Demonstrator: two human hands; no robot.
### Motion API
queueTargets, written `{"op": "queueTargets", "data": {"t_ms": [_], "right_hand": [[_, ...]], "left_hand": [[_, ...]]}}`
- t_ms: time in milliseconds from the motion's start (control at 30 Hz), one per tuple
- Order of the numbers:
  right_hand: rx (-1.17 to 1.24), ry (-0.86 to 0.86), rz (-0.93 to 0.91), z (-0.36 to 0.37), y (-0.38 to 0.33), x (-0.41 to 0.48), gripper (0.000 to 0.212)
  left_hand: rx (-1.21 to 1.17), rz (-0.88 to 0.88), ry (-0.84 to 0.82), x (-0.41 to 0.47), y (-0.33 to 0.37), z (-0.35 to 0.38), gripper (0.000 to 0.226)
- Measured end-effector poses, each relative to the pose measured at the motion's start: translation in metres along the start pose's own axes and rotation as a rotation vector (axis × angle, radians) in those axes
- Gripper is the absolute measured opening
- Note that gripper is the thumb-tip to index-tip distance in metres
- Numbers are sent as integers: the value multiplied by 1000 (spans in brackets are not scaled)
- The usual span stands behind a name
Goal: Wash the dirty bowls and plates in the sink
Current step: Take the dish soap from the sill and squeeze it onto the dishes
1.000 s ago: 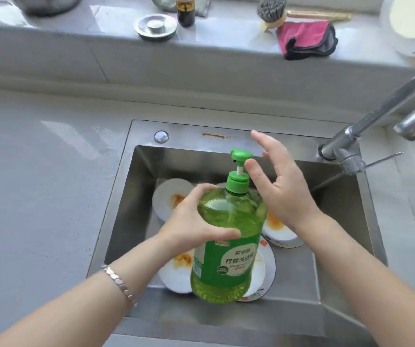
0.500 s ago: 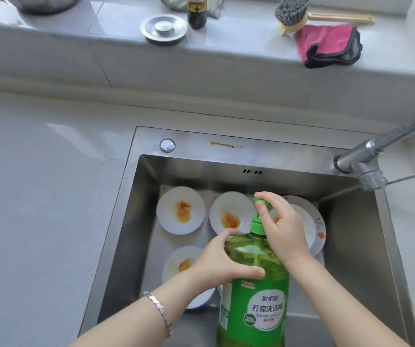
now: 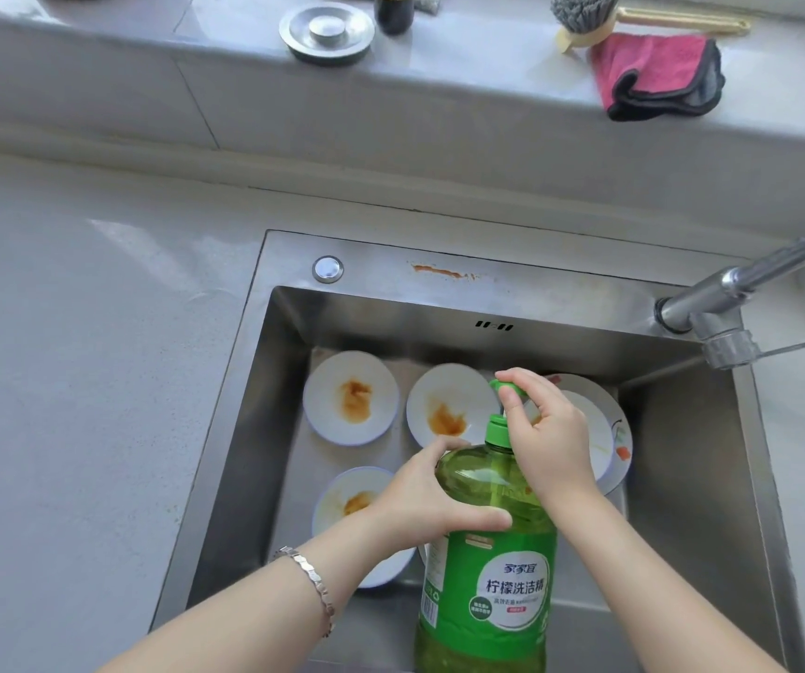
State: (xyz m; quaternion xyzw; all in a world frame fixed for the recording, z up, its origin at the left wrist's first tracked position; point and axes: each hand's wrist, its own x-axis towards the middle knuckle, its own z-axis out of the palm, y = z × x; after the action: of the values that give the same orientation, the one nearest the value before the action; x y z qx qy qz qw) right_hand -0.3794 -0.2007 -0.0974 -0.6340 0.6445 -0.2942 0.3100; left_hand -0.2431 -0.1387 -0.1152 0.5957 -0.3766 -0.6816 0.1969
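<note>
Steel square sink [image 3: 487,303], set in the grey table [image 3: 75,381], holds round white plates smeared with orange sauce: a far-left plate [image 3: 351,398] and a far-middle plate [image 3: 449,405] by its back wall, a patterned plate [image 3: 616,429] at its right, and a near-left plate [image 3: 347,493] partly under our left wrist. Over the sink's near middle stands the large green translucent detergent bottle [image 3: 487,575], upright. Our left hand [image 3: 432,502] has its grip wrapped round the bottle's shoulder. Our right hand [image 3: 548,439] has its grip curled over the green pump head [image 3: 507,386]. A chrome tap [image 3: 730,293] rises from the sink's far-right corner.
</note>
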Motion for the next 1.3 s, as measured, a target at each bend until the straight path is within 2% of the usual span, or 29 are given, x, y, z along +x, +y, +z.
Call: {"op": "queueTargets", "data": {"t_ms": [200, 400, 600, 833, 1167, 1300], "right_hand": [[-75, -28, -24, 1, 1, -5, 16], [-15, -54, -33, -1, -5, -2, 18], [36, -142, -87, 21, -33, 4, 21], [154, -92, -48, 83, -66, -4, 19], [106, -59, -34, 92, -59, -6, 17], [101, -71, -10, 93, -54, -9, 16]], "left_hand": [[-4, -21, -7, 1, -1, 0, 78], [1, 1, 1, -1, 1, -4, 66], [32, 2, 33, -18, -5, -46, 86], [38, -9, 131, -39, -21, -97, 84], [39, -17, 143, -34, -28, -98, 87], [50, -25, 147, -33, -27, -97, 78]]}}
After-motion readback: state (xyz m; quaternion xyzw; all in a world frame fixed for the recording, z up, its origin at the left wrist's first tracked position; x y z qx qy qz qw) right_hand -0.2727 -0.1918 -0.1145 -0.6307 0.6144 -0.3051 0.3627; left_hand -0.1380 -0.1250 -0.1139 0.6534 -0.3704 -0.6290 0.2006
